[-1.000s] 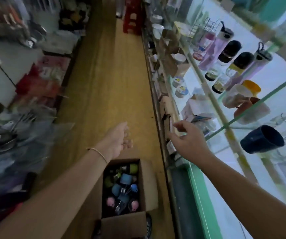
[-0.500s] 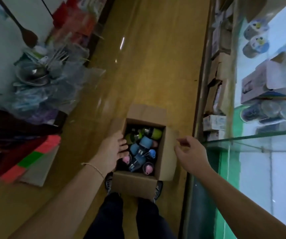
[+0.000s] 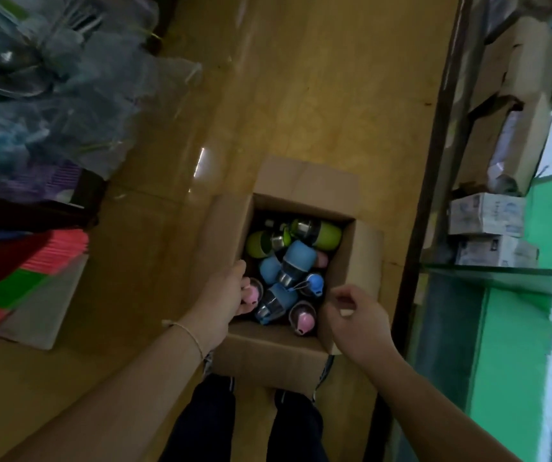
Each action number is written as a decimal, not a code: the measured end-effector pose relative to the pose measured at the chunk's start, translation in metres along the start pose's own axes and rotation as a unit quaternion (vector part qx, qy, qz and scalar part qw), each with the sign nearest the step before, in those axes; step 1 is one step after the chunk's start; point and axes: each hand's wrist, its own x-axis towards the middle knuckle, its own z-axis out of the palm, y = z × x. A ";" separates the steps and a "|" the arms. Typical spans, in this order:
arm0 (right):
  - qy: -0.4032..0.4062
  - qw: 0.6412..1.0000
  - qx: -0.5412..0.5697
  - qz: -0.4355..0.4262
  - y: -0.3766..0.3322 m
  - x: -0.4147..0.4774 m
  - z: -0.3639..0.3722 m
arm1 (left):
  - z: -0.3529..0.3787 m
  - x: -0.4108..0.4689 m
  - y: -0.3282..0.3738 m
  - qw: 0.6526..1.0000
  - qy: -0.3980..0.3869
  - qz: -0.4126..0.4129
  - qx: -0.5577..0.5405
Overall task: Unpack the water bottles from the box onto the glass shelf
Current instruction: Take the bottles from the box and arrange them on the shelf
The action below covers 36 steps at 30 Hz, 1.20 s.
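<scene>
An open cardboard box (image 3: 269,356) stands on the floor in front of my feet. Several water bottles lie jumbled in it: green ones (image 3: 327,233) at the far side, blue ones (image 3: 297,257) in the middle, pink ones (image 3: 303,320) near me. My left hand (image 3: 224,300) reaches in at the box's left side, its fingers curled around a pink water bottle (image 3: 252,292). My right hand (image 3: 356,316) hovers over the right flap, fingers loosely bent and holding nothing. The glass shelf (image 3: 501,272) runs along the right, above the box.
Small white cartons (image 3: 486,217) and brown boxes (image 3: 514,95) sit on the shelving at right, above a green cabinet front (image 3: 514,361). Plastic-wrapped goods (image 3: 45,88) and coloured stacks (image 3: 18,285) line the left side. Yellow floor lies beyond the box.
My view has swung down from the aisle and shelves to the box. Both hands have dropped toward it, and the left hand has gone in onto the pink bottle.
</scene>
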 end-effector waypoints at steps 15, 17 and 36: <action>-0.052 0.987 -0.149 -0.026 0.074 0.154 0.112 | 0.017 0.174 -0.066 0.999 -0.030 -0.021 0.039; -0.078 0.972 -0.216 -0.057 0.079 0.178 0.119 | 0.023 0.191 -0.071 0.998 -0.021 -0.023 0.045; -0.145 0.702 -0.636 -0.286 0.086 0.283 0.169 | 0.020 0.264 -0.084 0.997 -0.019 -0.057 0.046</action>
